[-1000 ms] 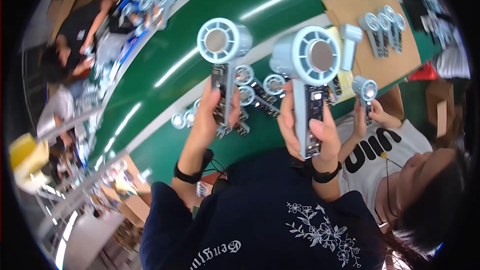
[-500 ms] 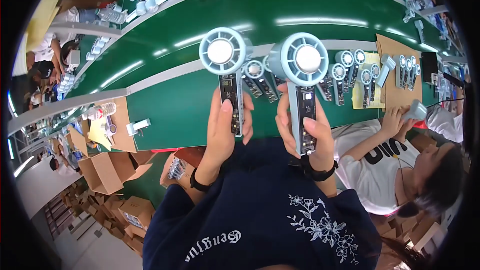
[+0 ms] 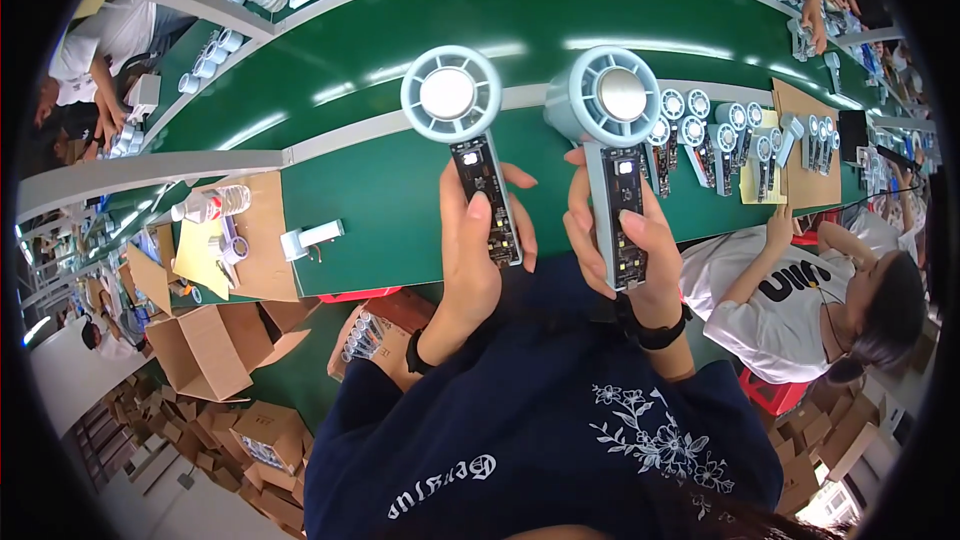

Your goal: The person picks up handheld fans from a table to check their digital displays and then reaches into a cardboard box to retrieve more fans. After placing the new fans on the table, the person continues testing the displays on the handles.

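My left hand is closed around the handle of a pale blue handheld fan, held upright. Its handle is uncovered, baring a dark circuit board with a glowing white display, and my thumb rests on the board. A matching handheld fan stands upright in my right hand, also with a bare board, a bright display and small yellowish lights low down. My right thumb presses on that board. Each fan has a round ringed head with a silvery centre disc. Both are raised above the green bench.
Several similar fans lie to the right, some on yellow paper and cardboard. At left are a lone fan part, a plastic bottle and a tape roll. A co-worker sits at right. An open carton stands lower left.
The display on the left fan has lit up; the right one was lit before. The view has shifted slightly. The co-worker at right no longer shows a fan in hand.
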`<state>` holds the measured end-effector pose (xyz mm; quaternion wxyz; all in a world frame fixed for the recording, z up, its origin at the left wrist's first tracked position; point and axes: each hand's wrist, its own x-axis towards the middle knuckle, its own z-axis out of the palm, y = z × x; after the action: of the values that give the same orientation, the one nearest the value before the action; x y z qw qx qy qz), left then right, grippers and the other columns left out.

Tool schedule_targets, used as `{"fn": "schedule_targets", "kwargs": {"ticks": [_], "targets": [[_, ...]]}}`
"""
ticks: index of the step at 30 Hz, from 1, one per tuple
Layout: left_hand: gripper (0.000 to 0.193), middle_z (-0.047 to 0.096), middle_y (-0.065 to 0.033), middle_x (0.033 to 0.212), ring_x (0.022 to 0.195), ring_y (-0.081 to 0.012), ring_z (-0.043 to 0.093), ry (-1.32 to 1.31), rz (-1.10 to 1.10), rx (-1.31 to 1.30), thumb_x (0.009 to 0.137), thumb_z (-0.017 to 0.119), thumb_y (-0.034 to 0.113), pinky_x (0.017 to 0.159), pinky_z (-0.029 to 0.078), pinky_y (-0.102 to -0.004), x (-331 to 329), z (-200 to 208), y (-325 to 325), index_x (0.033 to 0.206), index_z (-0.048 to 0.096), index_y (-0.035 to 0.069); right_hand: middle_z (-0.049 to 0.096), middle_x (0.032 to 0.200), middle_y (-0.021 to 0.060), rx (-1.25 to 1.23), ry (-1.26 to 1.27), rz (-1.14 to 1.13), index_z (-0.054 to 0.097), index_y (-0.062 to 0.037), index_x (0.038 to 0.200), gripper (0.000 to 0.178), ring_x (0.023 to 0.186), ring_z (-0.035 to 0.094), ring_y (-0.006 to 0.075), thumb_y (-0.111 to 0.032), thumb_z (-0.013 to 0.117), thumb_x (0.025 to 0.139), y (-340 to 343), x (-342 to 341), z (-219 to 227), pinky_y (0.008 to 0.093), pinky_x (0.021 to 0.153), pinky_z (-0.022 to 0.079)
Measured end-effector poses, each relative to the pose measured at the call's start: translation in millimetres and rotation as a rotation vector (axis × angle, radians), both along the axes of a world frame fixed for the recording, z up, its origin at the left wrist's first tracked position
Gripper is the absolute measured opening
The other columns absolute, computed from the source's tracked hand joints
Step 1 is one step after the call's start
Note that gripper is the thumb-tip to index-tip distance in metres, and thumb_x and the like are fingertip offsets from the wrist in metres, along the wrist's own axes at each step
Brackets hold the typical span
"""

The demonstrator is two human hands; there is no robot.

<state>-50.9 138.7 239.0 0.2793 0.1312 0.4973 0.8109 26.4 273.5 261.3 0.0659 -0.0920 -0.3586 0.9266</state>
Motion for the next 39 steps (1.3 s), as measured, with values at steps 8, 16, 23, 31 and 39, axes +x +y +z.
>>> {"fn": "schedule_targets", "kwargs": {"ticks": [8, 16, 23, 31, 39], "targets": [[0.044, 0.049, -0.0184, 0.104, 0.054, -0.0126, 0.05, 0.023, 0.016, 0.044, 0.097, 0.033, 0.027, 0.04, 0.041, -0.0228, 16.5, 7.3, -9.5, 0.128, 0.023, -0.003, 0.042, 0.084, 0.0125, 0.059, -0.06, 0.01, 0.024, 0.0077, 0.132, 0.065, 0.046, 0.044, 0.0126, -0.029, 0.052, 0.086, -12.3, 8.3, 7.7, 0.0211, 0.027, 0.036], [0.043, 0.049, -0.0177, 0.104, 0.054, -0.012, 0.05, 0.057, 0.028, 0.07, 0.097, 0.033, 0.025, 0.04, 0.04, -0.0225, 40.2, 11.5, 1.2, 0.129, 0.023, -0.003, 0.043, 0.079, 0.0113, 0.01, 0.087, 0.036, 0.033, 0.0064, 0.121, 0.054, 0.042, 0.045, 0.0141, -0.034, 0.048, 0.089, -0.5, 30.1, -0.6, 0.0234, 0.029, 0.039], [0.038, 0.049, -0.0164, 0.104, 0.054, -0.0108, 0.049, 0.132, 0.038, 0.019, 0.098, 0.032, 0.026, 0.039, 0.039, -0.0217, 57.0, 13.7, 17.6, 0.123, 0.027, -0.002, 0.043, 0.077, 0.0117, 0.086, 0.003, 0.012, 0.034, 0.0061, 0.117, 0.049, 0.041, 0.045, 0.015, -0.034, 0.045, 0.091, 6.8, 49.8, 1.4, 0.0249, 0.029, 0.04], [0.033, 0.049, -0.0156, 0.103, 0.053, -0.0099, 0.048, 0.185, 0.067, -0.011, 0.099, 0.03, 0.027, 0.037, 0.038, -0.0211, 70.6, 10.8, 23.0, 0.111, 0.036, -0.003, 0.043, 0.077, 0.0119, 0.105, 0.044, 0.016, 0.033, 0.0063, 0.118, 0.048, 0.04, 0.044, 0.0152, -0.033, 0.043, 0.092, 18.0, 59.3, -5.1, 0.026, 0.029, 0.042], [0.034, 0.049, -0.0155, 0.104, 0.054, -0.0097, 0.048, 0.164, 0.07, 0.0, 0.099, 0.03, 0.025, 0.038, 0.038, -0.0209, 76.4, 4.5, 24.8, 0.118, 0.031, -0.003, 0.043, 0.077, 0.0119, 0.118, 0.023, 0.01, 0.032, 0.0063, 0.119, 0.049, 0.04, 0.044, 0.0149, -0.032, 0.043, 0.092, 20.8, 67.0, -7.5, 0.0258, 0.029, 0.042]]}}
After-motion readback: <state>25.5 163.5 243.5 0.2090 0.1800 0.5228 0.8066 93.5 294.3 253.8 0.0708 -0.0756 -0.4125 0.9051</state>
